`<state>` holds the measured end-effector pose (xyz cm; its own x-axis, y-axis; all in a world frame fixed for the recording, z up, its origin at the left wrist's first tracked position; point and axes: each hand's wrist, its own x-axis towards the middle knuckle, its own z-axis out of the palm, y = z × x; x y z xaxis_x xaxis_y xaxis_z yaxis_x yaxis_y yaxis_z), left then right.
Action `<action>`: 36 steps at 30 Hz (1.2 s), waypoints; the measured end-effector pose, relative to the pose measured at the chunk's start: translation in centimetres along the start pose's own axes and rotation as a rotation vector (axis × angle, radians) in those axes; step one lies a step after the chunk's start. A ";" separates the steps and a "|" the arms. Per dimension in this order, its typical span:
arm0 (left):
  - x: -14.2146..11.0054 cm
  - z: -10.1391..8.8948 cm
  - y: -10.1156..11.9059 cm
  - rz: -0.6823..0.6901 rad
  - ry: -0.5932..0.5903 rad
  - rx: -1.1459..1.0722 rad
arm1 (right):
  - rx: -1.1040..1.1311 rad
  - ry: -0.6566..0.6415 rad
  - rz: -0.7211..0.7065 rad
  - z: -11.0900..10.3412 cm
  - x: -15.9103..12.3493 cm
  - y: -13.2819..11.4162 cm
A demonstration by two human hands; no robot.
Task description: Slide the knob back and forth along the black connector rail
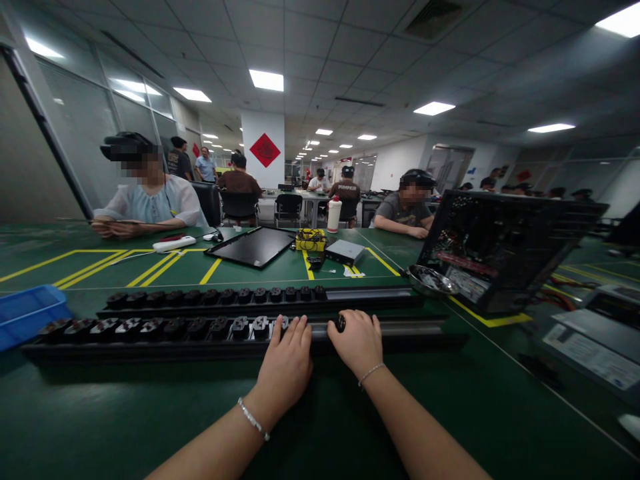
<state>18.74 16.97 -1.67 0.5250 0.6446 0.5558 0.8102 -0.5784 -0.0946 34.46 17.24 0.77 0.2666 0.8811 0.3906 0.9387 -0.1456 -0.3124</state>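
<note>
Two long black channels lie across the table, the front channel [165,351] nearer me and the rear channel [370,295] behind it. Each carries a row of small socket modules [219,327], mostly black, with some paler ones in front. My left hand [289,363] is over the right end of the front row, its fingers closed around a pale socket module [285,323] that they partly hide. To its right, my right hand [359,341] pinches a black socket module [341,323] between thumb and fingers at the channel. The fingertips' undersides are hidden.
A blue bin [33,313] stands left. Behind the channels are a black flat panel [253,247], a yellow box with cables [311,240] and a grey box [345,251]. An open computer case [505,247], a metal bowl [431,280] and a power supply [595,333] are right. People sit opposite.
</note>
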 end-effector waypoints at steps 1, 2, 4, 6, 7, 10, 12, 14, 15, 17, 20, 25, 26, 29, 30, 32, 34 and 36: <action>0.0 0.0 0.0 0.001 0.002 0.001 | 0.003 -0.001 0.002 0.1 0.0 0.0; 0.0 0.0 0.0 0.001 0.002 0.003 | 0.007 -0.002 0.005 0.1 0.0 0.0; 0.0 0.0 0.0 0.000 -0.011 0.007 | 0.011 -0.001 0.004 0.2 0.0 0.1; 0.0 -0.1 0.0 -0.006 -0.027 0.010 | 0.012 0.006 -0.005 0.2 0.0 0.1; 0.0 -0.1 0.0 -0.008 -0.031 0.011 | 0.012 0.008 -0.010 0.2 -0.1 0.2; 0.0 -0.2 0.1 -0.006 -0.016 0.008 | 0.004 0.017 -0.019 0.2 -0.1 0.3; 0.0 -0.2 0.1 -0.001 -0.006 0.004 | -0.002 0.022 -0.022 0.2 -0.1 0.3; 0.0 -0.1 0.1 -0.002 -0.007 0.008 | -0.007 0.021 -0.020 0.3 0.0 0.3; 0.0 -0.1 0.1 -0.003 -0.008 0.011 | -0.009 0.021 -0.017 0.3 0.0 0.4; 0.1 -0.1 0.1 -0.004 -0.008 0.015 | -0.012 0.025 -0.009 0.4 0.1 0.4; 0.1 -0.2 0.2 -0.006 -0.008 0.010 | -0.005 0.032 0.001 0.5 0.1 0.4; 0.1 -0.3 0.2 -0.006 -0.029 0.005 | 0.002 0.031 0.003 0.4 0.1 0.4; 0.1 -0.3 0.2 -0.006 -0.029 0.006 | 0.002 0.032 0.003 0.4 0.1 0.4; 0.1 -0.3 0.2 -0.003 -0.026 0.012 | 0.002 0.028 0.009 0.4 0.1 0.3; 0.1 -0.3 0.2 -0.003 -0.029 0.013 | 0.002 0.026 0.011 0.4 0.1 0.3; 0.1 -0.3 0.2 -0.006 -0.041 0.014 | 0.001 0.022 0.015 0.4 0.0 0.3; 0.1 -0.3 0.2 -0.007 -0.047 0.017 | 0.000 0.024 0.017 0.4 0.0 0.3; 0.1 -0.3 0.1 -0.005 -0.046 0.019 | 0.000 0.031 0.022 0.4 0.0 0.3</action>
<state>18.84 16.84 -1.38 0.5318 0.6703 0.5175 0.8176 -0.5657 -0.1075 34.69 17.39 0.32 0.2935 0.8633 0.4106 0.9328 -0.1646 -0.3207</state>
